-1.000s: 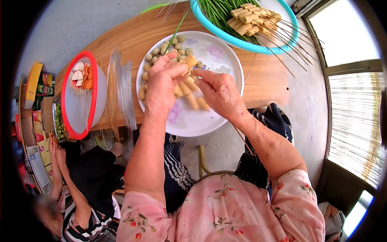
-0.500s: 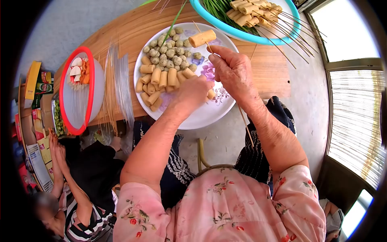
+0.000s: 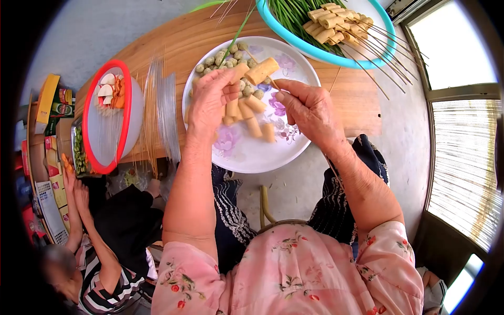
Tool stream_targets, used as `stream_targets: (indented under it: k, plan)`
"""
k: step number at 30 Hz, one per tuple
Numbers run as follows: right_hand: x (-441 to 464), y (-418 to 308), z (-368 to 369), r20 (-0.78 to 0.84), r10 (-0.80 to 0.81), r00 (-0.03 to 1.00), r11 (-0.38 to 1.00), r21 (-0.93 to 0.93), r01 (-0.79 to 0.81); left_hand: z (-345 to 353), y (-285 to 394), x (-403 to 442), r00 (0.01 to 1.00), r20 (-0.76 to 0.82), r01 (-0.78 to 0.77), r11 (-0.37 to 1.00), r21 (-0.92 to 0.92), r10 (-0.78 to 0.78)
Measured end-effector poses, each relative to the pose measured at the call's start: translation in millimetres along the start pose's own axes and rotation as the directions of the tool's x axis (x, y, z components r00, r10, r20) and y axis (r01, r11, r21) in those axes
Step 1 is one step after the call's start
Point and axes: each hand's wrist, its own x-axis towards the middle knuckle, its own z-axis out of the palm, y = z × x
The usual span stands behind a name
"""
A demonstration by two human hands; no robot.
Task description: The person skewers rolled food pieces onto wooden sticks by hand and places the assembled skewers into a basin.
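My right hand (image 3: 310, 107) pinches a thin wooden skewer whose upper part passes through a tan roll (image 3: 262, 71). In my left hand (image 3: 212, 97), between thumb and fingers, is a second tan roll (image 3: 239, 73), close beside the skewered one. Both hands are above a white round plate (image 3: 252, 161) with purple flowers. Several loose rolls (image 3: 253, 127) lie on the plate, partly hidden by my left hand. Speckled greenish balls (image 3: 248, 90) are at its far side, and a green stalk (image 3: 237, 39) crosses its rim.
A blue-rimmed basket (image 3: 315, 51) holds green stalks and skewered rolls. Left on the wooden table (image 3: 352, 100) are a red-rimmed container (image 3: 128, 113) and bundles of skewers (image 3: 169, 115). Another person (image 3: 100, 257) sits at lower left; part of a further person (image 3: 433, 291) shows at lower right.
My left hand has risen from the loose rolls with one roll in it and come beside the skewer. Half a second ago it was down on the plate.
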Motion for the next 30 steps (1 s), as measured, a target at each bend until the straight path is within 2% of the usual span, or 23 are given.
stream_targets:
  k: [4, 5, 8, 11, 14, 20, 23, 26, 30]
  plan:
    - [-9, -5, 6, 0.165, 0.018, 0.986, 1.000, -0.015, -0.015, -12, 9, 3, 0.995, -0.096, -0.015, 0.984, -0.178, -0.002]
    - [-10, -10, 5, 0.190, 0.014, 0.982, 0.998, -0.070, -0.001, -16, 10, 6, 0.994, -0.104, -0.001, 0.980, -0.197, -0.020]
    - [-9, -3, 13, 0.140, -0.049, 0.989, 0.997, -0.056, 0.057, -18, 13, 7, 0.990, -0.129, 0.016, 0.970, -0.244, -0.049]
    - [-7, -1, 16, 0.102, -0.089, 0.991, 0.995, -0.037, 0.093, -15, 15, 5, 0.993, -0.111, 0.024, 0.969, -0.245, -0.052]
    - [-4, -5, 13, 0.156, 0.071, 0.985, 0.997, -0.031, -0.067, -13, 14, 3, 0.996, -0.071, 0.036, 0.967, -0.251, -0.055]
    - [-4, -4, 13, 0.161, 0.045, 0.986, 0.998, -0.040, -0.039, -10, 16, -1, 0.998, -0.053, 0.016, 0.972, -0.235, -0.029]
    - [-4, -3, 14, 0.132, 0.006, 0.991, 1.000, -0.031, -0.002, -4, 15, -5, 1.000, -0.025, -0.014, 0.989, -0.148, 0.011]
    - [-3, -3, 16, 0.113, 0.038, 0.993, 0.999, -0.035, -0.034, 4, 14, -12, 1.000, 0.006, 0.007, 0.992, -0.126, -0.006]
    - [0, 3, 19, 0.059, -0.001, 0.998, 0.999, -0.051, 0.004, 11, 10, -15, 0.996, 0.062, 0.069, 0.993, -0.093, -0.064]
